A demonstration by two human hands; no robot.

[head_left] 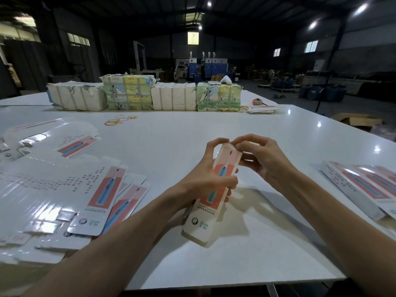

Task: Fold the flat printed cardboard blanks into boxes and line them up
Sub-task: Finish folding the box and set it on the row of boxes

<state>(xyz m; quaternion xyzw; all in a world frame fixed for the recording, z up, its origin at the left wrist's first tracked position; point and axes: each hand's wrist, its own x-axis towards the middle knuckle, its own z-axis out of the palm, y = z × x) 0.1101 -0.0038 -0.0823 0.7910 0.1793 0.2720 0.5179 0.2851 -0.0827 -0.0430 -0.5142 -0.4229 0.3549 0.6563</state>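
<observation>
Two bare hands are shown near the centre of a white table [192,129], both engaged on one long, narrow box [205,213]. The box is printed with a red panel and a blue toothbrush. It is held tilted, its far end directed toward one o'clock and its near end toward seven o'clock. A shadow is cast on the table beneath it. Whether the near end touches the surface cannot be told.

The left hand [205,179] is wrapped round the middle of the box, with its fingers curled across the printed face. The right hand [261,159] is placed at the far end, where the end flap is pinched between its thumb and fingertips.

At eight to nine o'clock from the box, flat blanks [64,189] are spread in an overlapping heap. At three o'clock, finished boxes [364,185] are laid side by side near the table's right edge. At twelve o'clock, along the far edge, wrapped bundles [145,95] are set in a row, each touching the next. Rubber bands [120,121] lie loose at eleven o'clock, just in front of the bundles. At one o'clock, a tape measure [256,101] is seen beside a small stack of blanks [261,109].
</observation>
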